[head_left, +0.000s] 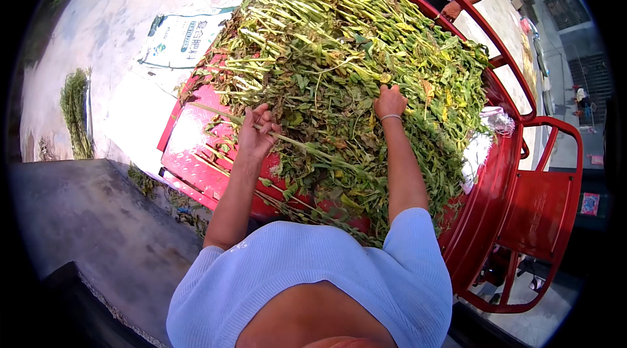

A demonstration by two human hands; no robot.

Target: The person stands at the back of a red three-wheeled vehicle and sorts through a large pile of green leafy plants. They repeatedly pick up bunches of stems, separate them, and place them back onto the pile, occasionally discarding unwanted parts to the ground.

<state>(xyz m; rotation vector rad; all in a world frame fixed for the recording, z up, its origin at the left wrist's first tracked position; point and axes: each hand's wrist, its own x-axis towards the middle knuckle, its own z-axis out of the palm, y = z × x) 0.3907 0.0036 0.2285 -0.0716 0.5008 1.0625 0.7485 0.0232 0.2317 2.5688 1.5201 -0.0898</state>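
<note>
A thick pile of cut leafy stalks (339, 67), green with yellow and brown withered leaves, lies on a red metal cargo bed (196, 135). My left hand (258, 131) is at the near left of the pile, fingers curled round a long pale plant stalk (307, 147). The stalk's bare end points left, and its leafy part reaches right, in front of me. Farther right, my right hand (390, 102) is closed in a fist against the leaves. What is between its fingers is hidden.
Red rails (509, 80) border the bed's far right side, beside a red seat-like panel (535, 204). Beyond the rail stands another person, whose hand (450, 11) is at it. A printed white sack (186, 37) and a plant bundle (77, 113) lie on the ground at left.
</note>
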